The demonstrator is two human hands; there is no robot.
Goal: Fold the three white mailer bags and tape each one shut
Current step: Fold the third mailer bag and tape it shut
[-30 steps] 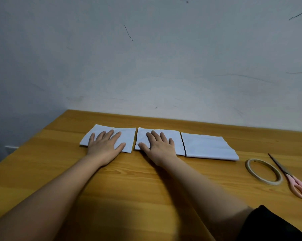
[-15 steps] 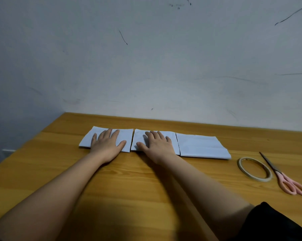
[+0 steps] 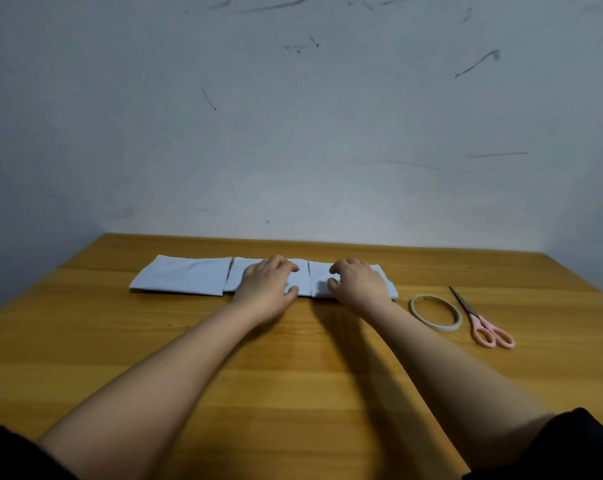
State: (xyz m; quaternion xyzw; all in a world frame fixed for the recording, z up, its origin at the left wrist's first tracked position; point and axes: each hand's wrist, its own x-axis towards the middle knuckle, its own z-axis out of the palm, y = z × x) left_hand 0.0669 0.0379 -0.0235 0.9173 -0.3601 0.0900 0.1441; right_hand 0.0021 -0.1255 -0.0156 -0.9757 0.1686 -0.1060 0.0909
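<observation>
3 white mailer bags lie edge to edge in a row along far side of table (image 3: 293, 375), row's long axis running L-R. Left bag (image 3: 182, 275) is uncovered. Left hand (image 3: 267, 284) rests on middle bag (image 3: 244, 277), fingers loosely curled, thumb at near edge; can't tell if it pinches anything. Right hand (image 3: 357, 282) sits on right bag (image 3: 385, 282), fingers bent down onto it, looks like pressing/gathering the material, firm grip not confirmed. Tape roll (image 3: 435, 311) and pink scissors (image 3: 483, 323) lie just right of the row, apart from it, so right hand is clearly nearer both. Judgement: bags look folded already, taping not started, no tape visible on any. Next reach prob goes rightward for tape w/ right hand while left pins a bag.
</observation>
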